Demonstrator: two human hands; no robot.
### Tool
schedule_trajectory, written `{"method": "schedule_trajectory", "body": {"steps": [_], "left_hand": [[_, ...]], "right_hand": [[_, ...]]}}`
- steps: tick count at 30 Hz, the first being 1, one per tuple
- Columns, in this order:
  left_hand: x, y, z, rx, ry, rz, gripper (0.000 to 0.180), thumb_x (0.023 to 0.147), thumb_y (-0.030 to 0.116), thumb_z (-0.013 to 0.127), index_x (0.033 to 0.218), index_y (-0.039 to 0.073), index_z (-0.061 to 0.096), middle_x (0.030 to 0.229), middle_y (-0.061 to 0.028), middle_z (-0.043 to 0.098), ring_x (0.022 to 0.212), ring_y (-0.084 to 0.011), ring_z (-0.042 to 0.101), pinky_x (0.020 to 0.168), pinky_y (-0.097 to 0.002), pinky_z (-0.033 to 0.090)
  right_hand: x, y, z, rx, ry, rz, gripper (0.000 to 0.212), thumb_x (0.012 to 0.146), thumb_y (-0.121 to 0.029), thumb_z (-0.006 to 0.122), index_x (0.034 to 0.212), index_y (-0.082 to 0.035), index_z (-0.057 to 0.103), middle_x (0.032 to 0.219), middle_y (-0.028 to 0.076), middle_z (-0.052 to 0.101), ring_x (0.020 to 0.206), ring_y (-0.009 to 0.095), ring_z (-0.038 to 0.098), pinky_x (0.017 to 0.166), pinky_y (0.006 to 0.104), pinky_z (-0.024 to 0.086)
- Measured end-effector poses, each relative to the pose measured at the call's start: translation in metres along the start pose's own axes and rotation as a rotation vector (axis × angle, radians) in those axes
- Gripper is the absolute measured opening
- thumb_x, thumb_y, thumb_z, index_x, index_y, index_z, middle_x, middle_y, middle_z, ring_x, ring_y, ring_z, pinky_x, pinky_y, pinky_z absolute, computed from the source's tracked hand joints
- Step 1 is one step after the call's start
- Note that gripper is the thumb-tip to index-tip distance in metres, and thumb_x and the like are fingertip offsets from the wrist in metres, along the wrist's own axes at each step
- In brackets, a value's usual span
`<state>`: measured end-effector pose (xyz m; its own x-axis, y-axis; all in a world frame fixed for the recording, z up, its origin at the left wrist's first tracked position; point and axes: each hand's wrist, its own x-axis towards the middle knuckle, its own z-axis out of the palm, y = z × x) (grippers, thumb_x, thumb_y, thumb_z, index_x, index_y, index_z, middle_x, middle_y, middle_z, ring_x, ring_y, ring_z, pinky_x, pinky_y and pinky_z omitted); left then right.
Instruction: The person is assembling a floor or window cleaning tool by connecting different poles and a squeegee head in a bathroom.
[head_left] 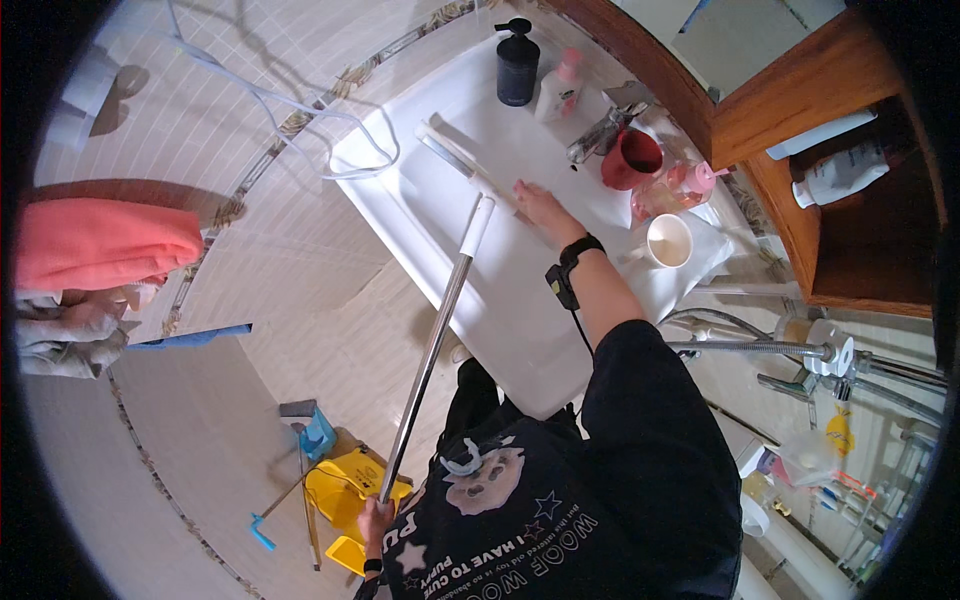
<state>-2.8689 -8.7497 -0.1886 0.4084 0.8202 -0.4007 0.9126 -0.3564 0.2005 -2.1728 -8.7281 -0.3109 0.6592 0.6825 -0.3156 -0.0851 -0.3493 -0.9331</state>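
Note:
A long-handled squeegee (432, 355) slants across the view, its metal pole running up to a narrow white head. That head (448, 153) lies over the white washbasin (520, 340). At the pole's lower end, my left hand (375, 522) is closed around the metal. My right hand (548, 212) reaches over the basin with its fingers stretched out at the right end of the squeegee head. Whether it presses on the head is hard to see. A black band and a small cabled device sit on my right wrist.
Along the basin's back stand a black pump bottle (517, 65), a pink-capped bottle (560, 88), a tap (598, 138), a red cup (632, 160), a pink pump bottle (672, 192) and a white cup (668, 241). A wooden cabinet (790, 90) overhangs right. A yellow dustpan (345, 490) stands lower left.

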Motion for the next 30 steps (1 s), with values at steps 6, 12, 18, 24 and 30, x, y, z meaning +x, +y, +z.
{"method": "schedule_trajectory", "body": {"steps": [6, 12, 18, 24, 30], "left_hand": [[0.002, 0.046, -0.016, -0.49, -0.184, -0.145, 0.027, 0.071, 0.023, 0.062, 0.09, 0.006, 0.05, 0.067, -0.0181, 0.057, 0.065, -0.0312, 0.059, 0.055, -0.0346, 0.044], [0.013, 0.025, 0.015, -0.279, -0.191, -0.236, 0.021, 0.072, 0.018, 0.06, 0.086, 0.005, 0.052, 0.064, -0.0188, 0.056, 0.063, -0.0274, 0.058, 0.055, -0.0338, 0.043], [0.018, -0.034, 0.054, -0.573, -0.141, -0.279, 0.024, 0.072, 0.021, 0.058, 0.088, 0.004, 0.052, 0.064, -0.0193, 0.055, 0.064, -0.0293, 0.058, 0.057, -0.0351, 0.043], [0.028, 0.05, -0.006, -0.484, -0.206, -0.354, 0.024, 0.073, 0.022, 0.056, 0.087, 0.003, 0.052, 0.066, -0.0196, 0.055, 0.065, -0.0309, 0.057, 0.057, -0.0357, 0.043], [0.027, 0.0, 0.022, -0.505, -0.119, -0.243, 0.019, 0.074, 0.017, 0.058, 0.083, 0.003, 0.05, 0.061, -0.0168, 0.051, 0.058, -0.0179, 0.051, 0.054, -0.0315, 0.041]], "right_hand": [[-0.038, -0.048, 0.017, 0.112, -0.226, 0.349, 0.036, 0.087, -0.033, 0.038, 0.094, -0.001, 0.05, 0.079, 0.004, 0.053, 0.064, 0.013, 0.05, 0.06, 0.027, 0.043], [-0.06, -0.063, 0.025, 0.678, -0.318, 0.268, 0.028, 0.088, -0.026, 0.039, 0.093, -0.001, 0.05, 0.081, 0.005, 0.054, 0.065, 0.012, 0.052, 0.059, 0.0251, 0.044], [-0.048, -0.058, 0.027, 0.466, -0.208, 0.392, 0.03, 0.085, -0.023, 0.043, 0.104, 0.0, 0.049, 0.094, 0.009, 0.054, 0.078, 0.014, 0.053, 0.068, 0.0263, 0.045], [-0.059, -0.046, -0.006, 0.752, -0.456, 0.205, 0.029, 0.083, -0.018, 0.045, 0.104, 0.001, 0.05, 0.091, 0.008, 0.056, 0.077, 0.015, 0.054, 0.069, 0.0252, 0.045], [-0.059, -0.047, -0.012, 0.625, -0.379, 0.242, 0.025, 0.08, -0.01, 0.049, 0.103, 0.002, 0.052, 0.096, 0.008, 0.056, 0.085, 0.014, 0.054, 0.076, 0.025, 0.044]]}}
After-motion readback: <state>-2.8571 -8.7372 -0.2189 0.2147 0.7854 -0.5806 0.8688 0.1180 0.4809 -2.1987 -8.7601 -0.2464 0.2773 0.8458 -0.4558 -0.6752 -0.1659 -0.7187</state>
